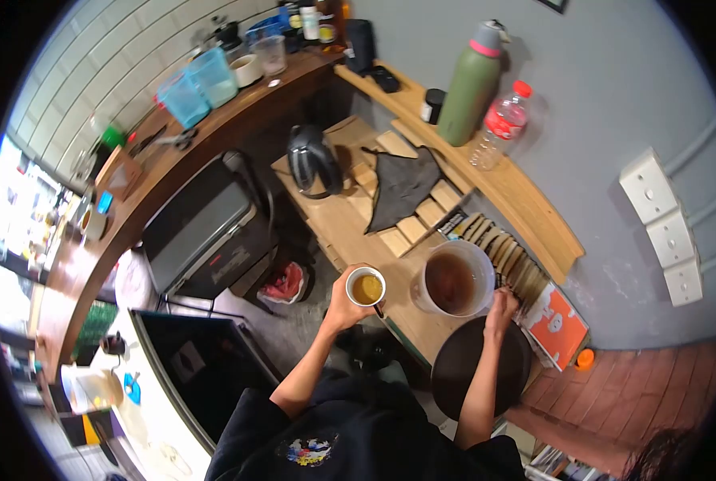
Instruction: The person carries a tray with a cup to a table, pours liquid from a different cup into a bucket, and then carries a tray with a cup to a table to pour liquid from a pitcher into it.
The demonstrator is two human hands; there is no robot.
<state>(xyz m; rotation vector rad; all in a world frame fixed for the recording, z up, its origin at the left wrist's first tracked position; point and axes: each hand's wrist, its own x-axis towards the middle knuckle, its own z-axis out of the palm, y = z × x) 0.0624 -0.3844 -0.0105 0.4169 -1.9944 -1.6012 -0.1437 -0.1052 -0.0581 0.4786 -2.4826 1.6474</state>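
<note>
Left hand (343, 300): fingers wrapped around a white cup (366, 273), mid-frame, its mouth facing the camera. Yellowish liquid (367, 289) inside.

Right hand (500, 311), right of centre: fingers curled closed on a clear pitcher (419, 290) at its lower right side; the exact hold on the handle is hidden by the hand. Red-brown liquid (451, 282) in it. Pitcher sits right of the cup, the two apart, a strip of pale wooden table (398, 289) showing between them.

Just below pitcher: round black disc (468, 373), partly covered by the right forearm. Right of pitcher: a slanting row of thin upright items (518, 260), too small to identify, then an orange-red card (558, 325) with a white figure, tilted. Orange cap (584, 359) beside the card.

Above centre: dark cloth (402, 191) spread over wooden slats (434, 212); black kettle (311, 160) to its left. Upper right: ledge (534, 210) carrying a green bottle (470, 94) with grey top, and a clear bottle (502, 127) with red cap and label.

Left of frame: grey box (201, 224); bin with red contents (286, 282) near it. Upper left: curved brown counter (237, 108), with blue jugs (212, 76) and scissors (183, 139). Lower left: dark panel (197, 369).
</note>
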